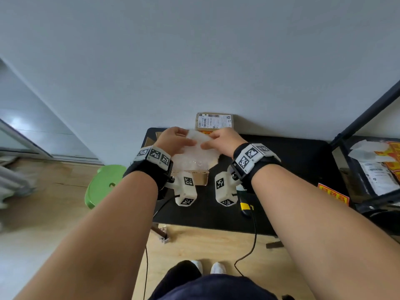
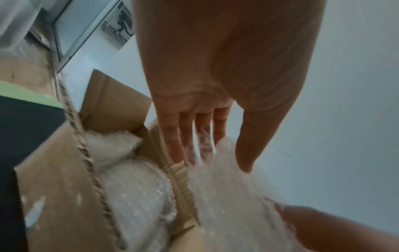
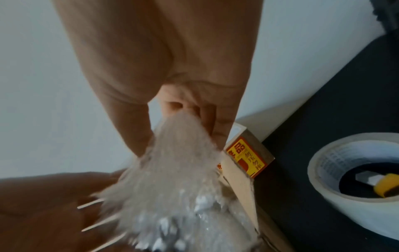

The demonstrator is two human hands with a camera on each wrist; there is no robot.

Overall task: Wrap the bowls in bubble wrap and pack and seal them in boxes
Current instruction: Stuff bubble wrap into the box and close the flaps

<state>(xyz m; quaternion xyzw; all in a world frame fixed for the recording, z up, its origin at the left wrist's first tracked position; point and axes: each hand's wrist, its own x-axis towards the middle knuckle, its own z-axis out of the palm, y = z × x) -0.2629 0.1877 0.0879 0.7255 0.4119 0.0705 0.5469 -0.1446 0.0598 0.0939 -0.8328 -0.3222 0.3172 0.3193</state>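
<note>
Both hands hold a bubble-wrapped bundle over an open cardboard box on the black table. My left hand grips its left side, thumb in front and fingers behind the wrap. My right hand pinches a gathered end of the wrap between thumb and curled fingers. Another wrapped bundle lies inside the box. No bowl shows through the wrap.
A labelled closed box stands against the wall behind. A tape roll with a yellow knife inside it lies on the table to the right. A green stool stands left; a dark shelf with papers stands right.
</note>
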